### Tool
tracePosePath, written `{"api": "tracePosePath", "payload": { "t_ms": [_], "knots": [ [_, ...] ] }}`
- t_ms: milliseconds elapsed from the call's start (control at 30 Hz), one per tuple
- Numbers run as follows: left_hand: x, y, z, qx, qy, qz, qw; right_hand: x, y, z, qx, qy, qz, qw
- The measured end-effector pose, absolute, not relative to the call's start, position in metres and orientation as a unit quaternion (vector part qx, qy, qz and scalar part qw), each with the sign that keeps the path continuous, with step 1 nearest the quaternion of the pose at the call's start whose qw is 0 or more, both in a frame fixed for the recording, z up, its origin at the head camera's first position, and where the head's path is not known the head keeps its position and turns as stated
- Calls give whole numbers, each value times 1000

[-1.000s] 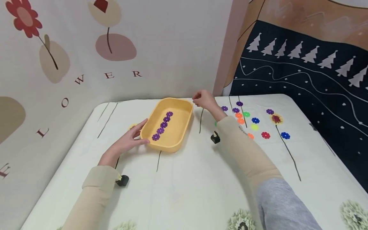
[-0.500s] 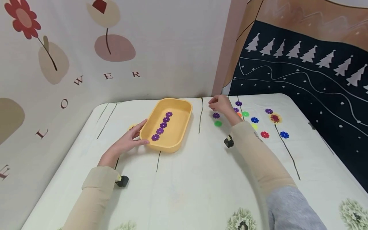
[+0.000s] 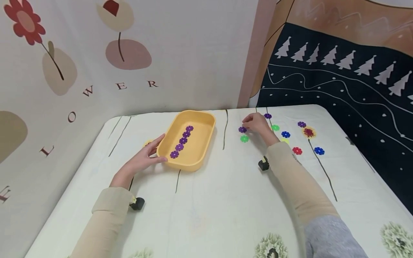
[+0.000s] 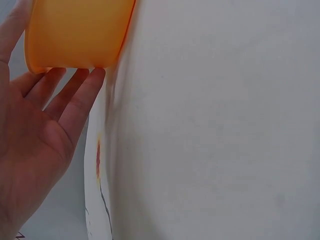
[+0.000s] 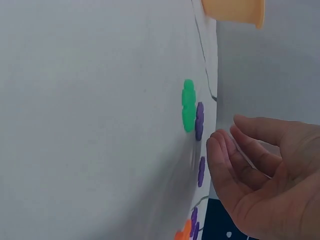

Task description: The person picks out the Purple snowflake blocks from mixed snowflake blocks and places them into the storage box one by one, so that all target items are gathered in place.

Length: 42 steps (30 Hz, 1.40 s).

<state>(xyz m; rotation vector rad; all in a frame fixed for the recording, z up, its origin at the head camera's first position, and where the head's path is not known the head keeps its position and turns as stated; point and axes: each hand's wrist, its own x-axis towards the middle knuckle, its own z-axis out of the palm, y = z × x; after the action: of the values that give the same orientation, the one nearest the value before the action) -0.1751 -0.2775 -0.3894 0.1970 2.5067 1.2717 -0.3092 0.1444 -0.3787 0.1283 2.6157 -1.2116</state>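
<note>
A yellow tray [image 3: 206, 147] stands on the table, holding a row of several purple flower-shaped discs [image 3: 183, 140]. My left hand [image 3: 143, 157] rests against its near left corner, thumb at the rim. In the left wrist view the fingers reach fairly straight to the tray's outer wall [image 4: 75, 40]. My right hand [image 3: 258, 123] hovers by a loose purple disc [image 3: 241, 129], fingers bent, thumb apart from the fingertips. Nothing lies between them in the right wrist view, where the fingertips [image 5: 216, 140] are right beside the purple disc [image 5: 199, 121]. A green disc [image 3: 244, 138] lies just in front.
More discs lie to the right: purple [image 3: 267, 116], green [image 3: 275, 127], blue [image 3: 285, 134], red [image 3: 297, 151], another blue [image 3: 319, 151] and a purple one [image 3: 301, 124] by a printed sunflower. Orange discs [image 5: 185, 231] show in the right wrist view. A wall hanging stands behind the table.
My right hand has moved from beside the tray's far right corner to the right and down toward the loose purple disc. The left hand and tray have stayed in place.
</note>
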Motion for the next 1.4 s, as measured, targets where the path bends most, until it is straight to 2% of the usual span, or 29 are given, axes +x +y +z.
{"api": "tracePosePath", "payload": {
  "t_ms": [300, 567, 767, 1000, 1400],
  "knots": [
    [-176, -277, -390, 68, 879, 446, 158, -313, 154, -394, 42, 909, -380, 167],
    [-175, -277, -392, 71, 878, 447, 155, -316, 152, -401, 26, 920, -360, 154],
    [-175, -277, -392, 72, 878, 446, 157, -316, 151, -399, 35, 904, -401, 145],
    [-176, -278, -391, 74, 876, 448, 161, -314, 141, -386, 36, 889, -438, 132],
    [-176, -277, -391, 75, 876, 449, 161, -311, 102, -353, -37, 870, -476, 126]
  ]
}}
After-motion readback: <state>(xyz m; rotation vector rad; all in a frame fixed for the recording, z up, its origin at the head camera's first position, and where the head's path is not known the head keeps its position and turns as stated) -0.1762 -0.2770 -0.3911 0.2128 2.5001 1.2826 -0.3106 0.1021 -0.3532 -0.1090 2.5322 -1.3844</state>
